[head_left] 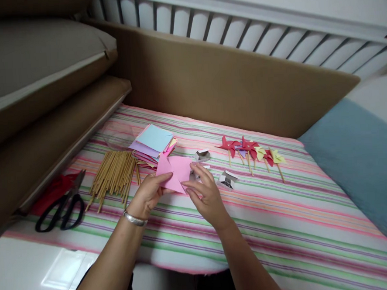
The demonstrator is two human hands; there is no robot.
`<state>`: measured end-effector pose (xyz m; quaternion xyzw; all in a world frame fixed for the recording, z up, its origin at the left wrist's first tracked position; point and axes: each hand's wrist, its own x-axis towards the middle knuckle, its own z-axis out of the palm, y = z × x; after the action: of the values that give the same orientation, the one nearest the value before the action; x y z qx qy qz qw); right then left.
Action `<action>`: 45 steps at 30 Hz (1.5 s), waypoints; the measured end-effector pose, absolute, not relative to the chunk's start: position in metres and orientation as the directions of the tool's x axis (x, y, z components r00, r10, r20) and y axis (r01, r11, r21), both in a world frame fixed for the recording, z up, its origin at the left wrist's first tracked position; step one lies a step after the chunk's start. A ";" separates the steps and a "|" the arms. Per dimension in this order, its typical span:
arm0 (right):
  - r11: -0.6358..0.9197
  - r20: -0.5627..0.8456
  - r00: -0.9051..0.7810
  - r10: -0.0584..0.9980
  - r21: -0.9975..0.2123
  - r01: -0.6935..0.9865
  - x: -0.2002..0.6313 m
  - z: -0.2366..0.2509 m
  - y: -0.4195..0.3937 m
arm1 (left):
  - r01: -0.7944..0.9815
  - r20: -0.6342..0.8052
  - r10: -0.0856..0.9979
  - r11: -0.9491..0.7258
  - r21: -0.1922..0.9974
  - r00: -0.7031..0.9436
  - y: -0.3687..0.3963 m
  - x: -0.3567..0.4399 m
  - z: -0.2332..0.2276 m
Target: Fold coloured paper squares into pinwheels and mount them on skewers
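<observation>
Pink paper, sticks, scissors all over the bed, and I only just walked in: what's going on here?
A person holds a pink paper in both hands, the left hand under its near edge, the right hand at its side. Beside them lie a bundle of sticks, a stack of coloured paper and black scissors. A row of finished pinwheels lies further right on the striped cover.

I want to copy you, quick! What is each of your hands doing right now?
Left hand: closed on the pink paper, pinching its edge.
Right hand: fingers on the same pink paper, holding it too.
</observation>
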<state>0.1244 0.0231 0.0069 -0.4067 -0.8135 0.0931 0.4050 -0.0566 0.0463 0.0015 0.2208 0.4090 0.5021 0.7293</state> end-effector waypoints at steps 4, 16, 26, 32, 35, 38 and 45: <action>0.666 0.574 -0.377 0.727 -0.457 0.590 0.120 0.003 0.024 | -0.558 -0.364 0.915 0.397 0.728 0.176 0.045 -0.057 0.004; 0.414 0.460 -0.062 0.886 -0.721 0.556 0.114 0.000 0.029 | -0.545 -0.296 0.911 0.410 0.731 0.288 0.038 -0.035 -0.001; 0.341 0.424 0.042 0.904 -0.779 0.526 0.114 -0.007 0.035 | -0.526 -0.274 0.898 0.427 0.736 0.345 0.036 -0.030 0.002; 0.308 0.373 0.016 0.928 -0.789 0.531 0.115 -0.007 0.035 | -0.370 -0.313 0.916 0.390 0.843 0.252 0.038 -0.032 -0.003; 0.298 0.302 -0.080 0.950 -0.801 0.519 0.121 -0.005 0.037 | -0.216 -0.329 0.916 0.378 0.900 0.231 0.039 -0.036 -0.007; 0.248 0.187 -0.172 0.967 -0.846 0.472 0.128 0.000 0.038 | -0.111 -0.325 0.900 0.369 0.923 0.292 0.040 -0.039 -0.008; 0.046 -0.026 -0.241 0.970 -0.957 0.286 0.136 0.003 0.039 | -0.083 -0.326 0.865 0.383 0.920 0.382 0.045 -0.036 -0.007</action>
<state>0.1356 0.0386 0.0026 -0.5003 -0.6276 0.4763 0.3592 -0.0362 0.0447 -0.0073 0.4419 0.4425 0.3363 0.7041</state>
